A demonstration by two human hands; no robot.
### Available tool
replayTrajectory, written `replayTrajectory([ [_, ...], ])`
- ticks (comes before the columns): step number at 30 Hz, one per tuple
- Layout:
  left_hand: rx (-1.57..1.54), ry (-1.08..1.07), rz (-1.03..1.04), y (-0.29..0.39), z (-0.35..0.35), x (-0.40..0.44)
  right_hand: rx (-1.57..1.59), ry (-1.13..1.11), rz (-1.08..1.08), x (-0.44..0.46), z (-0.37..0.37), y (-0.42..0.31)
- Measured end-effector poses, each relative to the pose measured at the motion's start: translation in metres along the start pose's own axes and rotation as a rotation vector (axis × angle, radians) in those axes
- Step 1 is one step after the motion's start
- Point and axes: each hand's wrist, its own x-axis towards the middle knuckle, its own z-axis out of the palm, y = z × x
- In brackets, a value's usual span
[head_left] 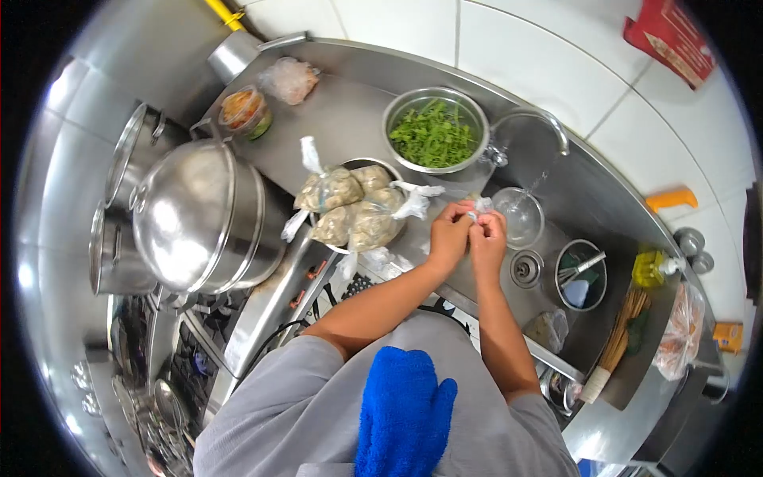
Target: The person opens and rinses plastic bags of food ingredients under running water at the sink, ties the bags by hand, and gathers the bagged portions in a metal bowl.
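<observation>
White plastic [480, 204] is pinched by the left hand [450, 232] and right hand [488, 230] beside the bowl [521, 237] under the running tap [563, 145], and could be dropped in if either grip were loosened by splashes.

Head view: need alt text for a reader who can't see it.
A person's left hand and right hand pinch white plastic at a steel sink, near a running tap. Tied bags sit to the left, and a steel bowl of green leaves stands beyond.
</observation>
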Motion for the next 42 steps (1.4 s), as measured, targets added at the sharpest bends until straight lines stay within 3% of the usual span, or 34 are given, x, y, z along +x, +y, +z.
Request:
replayTrajectory([
  [2,0.281,-0.076,0.094,-0.001,-0.011,0.0,-0.083,0.041,-0.162,0.005,0.002,0.014],
  [4,0.302,-0.071,0.07,0.007,-0.015,-0.003,-0.064,0.03,-0.156,0.007,0.004,0.009],
  [6,0.236,-0.126,-0.022,0.013,-0.019,-0.004,0.218,-0.09,0.221,0.009,0.0,0.003],
  [8,0.22,-0.146,-0.124,0.021,-0.026,-0.002,0.27,-0.151,0.313,0.011,-0.001,0.013],
  [11,0.181,-0.442,-0.121,0.026,-0.038,0.003,0.474,-0.313,0.569,0.014,-0.011,0.027],
  [15,0.165,-0.576,-0.193,0.011,-0.048,0.012,0.468,-0.414,0.573,0.013,-0.018,0.04],
  [18,0.076,-0.605,-0.211,0.006,-0.046,0.015,0.244,-0.359,0.399,0.002,-0.014,0.02],
  [20,0.274,-0.413,-0.219,0.015,-0.035,0.01,0.133,-0.204,-0.071,-0.007,-0.01,0.017],
  [24,0.485,-0.338,-0.091,0.007,-0.029,0.013,-0.027,-0.159,-0.144,-0.019,-0.009,-0.001],
  [26,0.528,-0.325,-0.084,0.022,-0.024,0.005,-0.29,-0.197,-0.248,-0.012,-0.015,0.003],
  [30,0.524,-0.319,0.097,0.011,-0.028,0.006,-0.148,-0.296,-0.038,0.006,-0.023,-0.007],
  [32,0.586,-0.322,0.194,0.017,-0.032,0.007,0.103,-0.421,0.171,0.012,-0.022,-0.02],
  [40,0.558,-0.343,0.16,0.029,-0.042,0.014,0.263,-0.566,0.321,0.038,-0.013,-0.033],
  [42,0.557,-0.378,0.23,0.025,-0.046,0.016,0.375,-0.602,0.351,0.047,-0.012,-0.037],
])
